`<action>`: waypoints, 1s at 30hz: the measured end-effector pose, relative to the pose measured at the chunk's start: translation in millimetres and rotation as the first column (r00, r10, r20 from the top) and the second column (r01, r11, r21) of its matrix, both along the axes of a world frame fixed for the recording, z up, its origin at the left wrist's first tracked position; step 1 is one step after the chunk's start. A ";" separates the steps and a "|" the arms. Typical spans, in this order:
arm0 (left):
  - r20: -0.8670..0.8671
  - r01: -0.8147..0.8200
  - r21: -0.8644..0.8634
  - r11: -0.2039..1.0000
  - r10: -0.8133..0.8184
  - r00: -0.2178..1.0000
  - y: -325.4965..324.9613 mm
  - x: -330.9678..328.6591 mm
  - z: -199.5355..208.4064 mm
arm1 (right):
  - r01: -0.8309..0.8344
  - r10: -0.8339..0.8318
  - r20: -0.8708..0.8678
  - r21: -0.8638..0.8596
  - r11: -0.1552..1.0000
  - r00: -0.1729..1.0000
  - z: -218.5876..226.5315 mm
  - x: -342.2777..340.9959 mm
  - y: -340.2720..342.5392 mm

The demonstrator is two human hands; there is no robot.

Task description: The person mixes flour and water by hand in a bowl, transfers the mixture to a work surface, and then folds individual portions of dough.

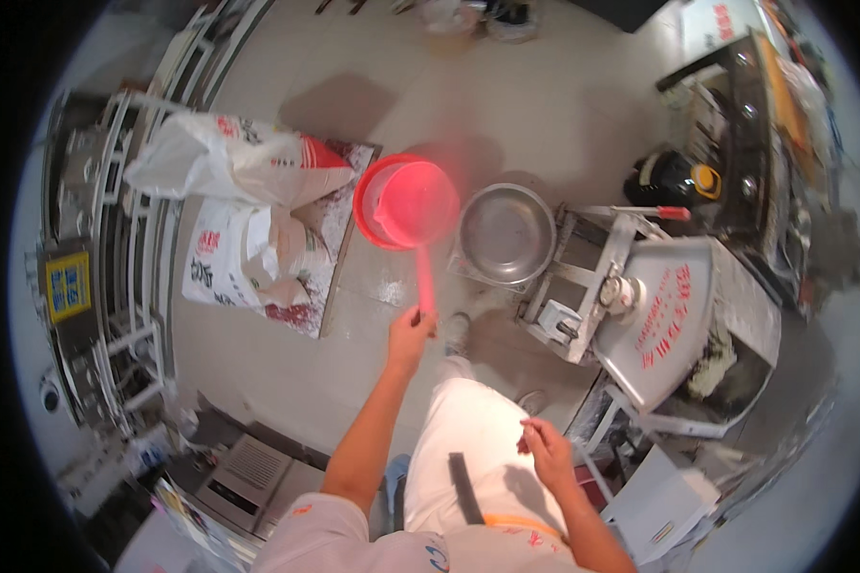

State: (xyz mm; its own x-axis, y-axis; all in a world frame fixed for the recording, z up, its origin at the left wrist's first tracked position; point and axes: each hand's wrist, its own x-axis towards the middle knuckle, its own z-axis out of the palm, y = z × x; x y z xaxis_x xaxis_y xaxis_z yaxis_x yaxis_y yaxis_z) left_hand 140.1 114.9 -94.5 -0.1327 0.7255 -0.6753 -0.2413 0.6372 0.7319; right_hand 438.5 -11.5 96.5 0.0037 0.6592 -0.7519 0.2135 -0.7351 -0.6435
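Our left hand (411, 334) has its fingers wrapped around the red ladle (406, 205), held just left of the steel bowl (506, 234). We should keep it level. Our right hand (545, 449) hangs loose, holding nothing.

White flour sacks (248, 191) on floor, grey machine (659, 306), black kettle (674, 177) beyond.

Open floor ahead; sacks (248, 205) left, machine (640, 306) right hem it in.
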 end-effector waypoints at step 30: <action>-0.482 0.912 0.406 -0.065 -0.863 0.153 -191.4 646.3 426.4 | 0.897 -0.807 -0.426 0.354 0.266 0.408 352.2 515.4 -298.8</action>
